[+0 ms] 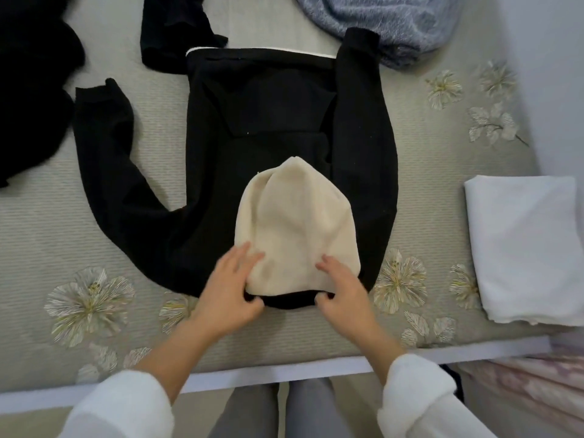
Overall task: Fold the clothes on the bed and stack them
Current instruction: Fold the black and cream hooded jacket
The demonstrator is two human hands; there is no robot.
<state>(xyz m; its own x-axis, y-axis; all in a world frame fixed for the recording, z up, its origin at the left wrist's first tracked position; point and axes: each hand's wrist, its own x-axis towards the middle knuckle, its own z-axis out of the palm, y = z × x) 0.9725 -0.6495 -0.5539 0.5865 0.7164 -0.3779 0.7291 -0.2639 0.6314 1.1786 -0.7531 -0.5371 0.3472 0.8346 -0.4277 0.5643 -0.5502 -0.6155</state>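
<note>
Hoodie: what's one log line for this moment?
hoodie flat on bed | left hand pinches hood | right hand pinches hood

— What colour was the hoodie?
— Black all over, except its hood, which showed cream, and a thin white edge along the hem.
— And the bedspread?
— Pale grey-green, finely ribbed, with embroidered flowers in white, cream and yellowish thread.
— Anything else dark?
— A black garment at the left and another black piece at the top.
— Lighter things?
— A mottled blue-grey fleece blanket, a plain white folded cloth, white fluffy sleeves, grey trousers, and a faded pink patterned fabric beside the bed.
</note>
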